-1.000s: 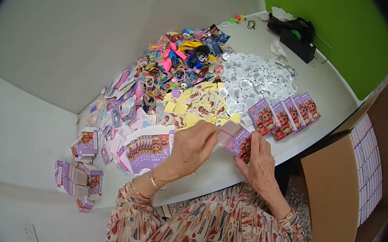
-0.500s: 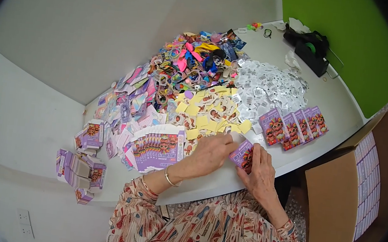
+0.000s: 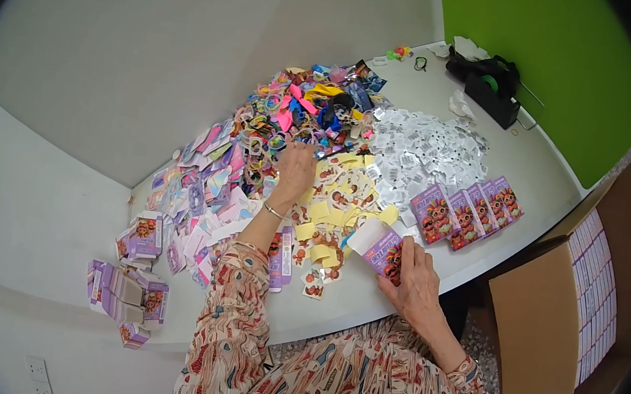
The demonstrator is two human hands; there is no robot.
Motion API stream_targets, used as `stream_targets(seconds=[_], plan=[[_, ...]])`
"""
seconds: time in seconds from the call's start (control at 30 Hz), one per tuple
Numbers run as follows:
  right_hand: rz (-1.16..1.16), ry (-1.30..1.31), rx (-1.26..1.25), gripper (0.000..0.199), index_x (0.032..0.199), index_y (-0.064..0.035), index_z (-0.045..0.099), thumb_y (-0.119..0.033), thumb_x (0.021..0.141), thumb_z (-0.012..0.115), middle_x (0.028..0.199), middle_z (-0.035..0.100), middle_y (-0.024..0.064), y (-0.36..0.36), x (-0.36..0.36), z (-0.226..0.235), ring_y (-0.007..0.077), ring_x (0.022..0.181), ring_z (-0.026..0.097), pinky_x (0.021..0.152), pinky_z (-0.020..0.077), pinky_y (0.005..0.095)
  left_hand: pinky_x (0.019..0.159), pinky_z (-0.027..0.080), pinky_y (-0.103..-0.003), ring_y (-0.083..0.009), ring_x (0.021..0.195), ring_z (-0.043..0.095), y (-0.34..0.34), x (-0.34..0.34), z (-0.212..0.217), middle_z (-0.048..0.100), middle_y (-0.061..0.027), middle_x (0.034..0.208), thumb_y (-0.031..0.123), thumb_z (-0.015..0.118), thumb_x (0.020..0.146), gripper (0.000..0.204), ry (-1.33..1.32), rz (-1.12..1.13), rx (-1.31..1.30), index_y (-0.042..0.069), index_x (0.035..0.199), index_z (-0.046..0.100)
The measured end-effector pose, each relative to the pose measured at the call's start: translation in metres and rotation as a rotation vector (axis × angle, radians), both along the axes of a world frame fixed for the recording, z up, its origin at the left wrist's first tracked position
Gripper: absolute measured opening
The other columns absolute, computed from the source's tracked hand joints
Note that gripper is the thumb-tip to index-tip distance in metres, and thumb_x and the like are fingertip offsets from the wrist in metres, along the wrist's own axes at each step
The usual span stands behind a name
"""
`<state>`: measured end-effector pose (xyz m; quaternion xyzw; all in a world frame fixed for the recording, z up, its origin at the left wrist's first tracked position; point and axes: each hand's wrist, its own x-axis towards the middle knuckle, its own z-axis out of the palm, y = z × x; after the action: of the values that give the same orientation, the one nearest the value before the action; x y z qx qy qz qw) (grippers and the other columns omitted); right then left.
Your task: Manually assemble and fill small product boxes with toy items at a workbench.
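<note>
My right hand [image 3: 416, 280] grips a small purple carton [image 3: 385, 253] printed with cartoon figures. The carton's white top flap [image 3: 364, 234] stands open, pointing up and left. My left hand [image 3: 296, 171] is at the lower edge of a heap of colourful trinkets [image 3: 278, 119], its fingers bent together and the tips hidden among them. Just right of that hand lie yellow-backed sticker sheets [image 3: 344, 188] with figures. Beneath my left forearm, a fanned stack of flat purple cartons [image 3: 283, 259] is mostly covered.
Silvery white labelled packets [image 3: 429, 152] form a heap at the right. Several filled purple cartons [image 3: 465, 218] lie overlapping near the right edge. Pastel cards [image 3: 200, 184] and more purple cartons [image 3: 119, 283] are at the left. A black tape dispenser [image 3: 494, 100] stands far back; a cardboard box [image 3: 533, 338] holds packed cartons.
My left hand has left the carton's flap and moved up and left to the trinket heap. My right hand still holds the carton, whose flap now shows wide open. The view has shifted slightly.
</note>
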<state>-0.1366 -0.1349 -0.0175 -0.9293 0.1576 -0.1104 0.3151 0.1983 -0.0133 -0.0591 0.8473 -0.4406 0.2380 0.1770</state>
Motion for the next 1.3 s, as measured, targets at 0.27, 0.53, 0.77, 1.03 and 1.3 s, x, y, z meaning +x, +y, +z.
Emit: stream_targets(seconds=[0.27,0.53,0.77,1.03,1.3], plan=[[-0.022,0.019,-0.054,0.083,0.13,0.0072,0.031,-0.02,0.068,0.08,0.101,0.051,0.0204,-0.002,0.009,-0.003,0.0367,0.09,0.055,0.071,0.0513,0.0424,0.078,0.048,-0.04,-0.0297,0.087,0.06,-0.011,-0.06,0.057,0.064,-0.0125,0.089,0.011,0.068,0.079,0.02,0.083,-0.04,-0.12,0.003,0.097,0.064],[-0.002,0.024,-0.074,0.081,0.126,0.0089,0.032,-0.021,0.068,0.08,0.095,0.051,0.02,-0.005,0.012,-0.001,0.0351,0.086,0.056,0.066,0.0528,0.0406,0.078,0.048,-0.035,-0.0256,0.084,0.062,-0.004,-0.158,0.066,0.067,-0.0118,0.092,0.01,0.065,0.084,0.016,0.368,-0.538,-0.08,0.001,0.098,0.066],[-0.036,0.035,-0.029,0.086,0.129,0.0068,0.032,-0.023,0.066,0.081,0.102,0.054,0.0223,-0.002,0.012,-0.001,0.0393,0.092,0.057,0.073,0.0521,0.0448,0.072,0.045,-0.042,-0.0296,0.082,0.058,-0.044,-0.011,0.038,0.066,-0.0109,0.083,0.017,0.066,0.082,0.018,0.159,-0.03,-0.24,0.002,0.091,0.067],[-0.065,0.042,-0.009,0.086,0.129,0.0068,0.032,-0.027,0.066,0.081,0.098,0.055,0.0228,-0.005,0.014,-0.006,0.0398,0.088,0.058,0.072,0.0518,0.0445,0.069,0.043,-0.046,-0.0317,0.085,0.055,-0.056,0.01,0.006,0.06,-0.0148,0.079,0.014,0.069,0.075,0.021,-0.172,0.015,-0.065,0.001,0.09,0.06],[-0.081,0.007,-0.031,0.085,0.127,0.0083,0.032,-0.028,0.068,0.081,0.096,0.055,0.0228,-0.006,0.017,-0.007,0.0396,0.088,0.058,0.07,0.052,0.0435,0.08,0.045,-0.038,-0.0283,0.09,0.057,-0.022,-0.112,0.078,0.065,-0.0107,0.094,0.009,0.069,0.082,0.022,0.093,-0.271,-0.178,0.002,0.103,0.064]])
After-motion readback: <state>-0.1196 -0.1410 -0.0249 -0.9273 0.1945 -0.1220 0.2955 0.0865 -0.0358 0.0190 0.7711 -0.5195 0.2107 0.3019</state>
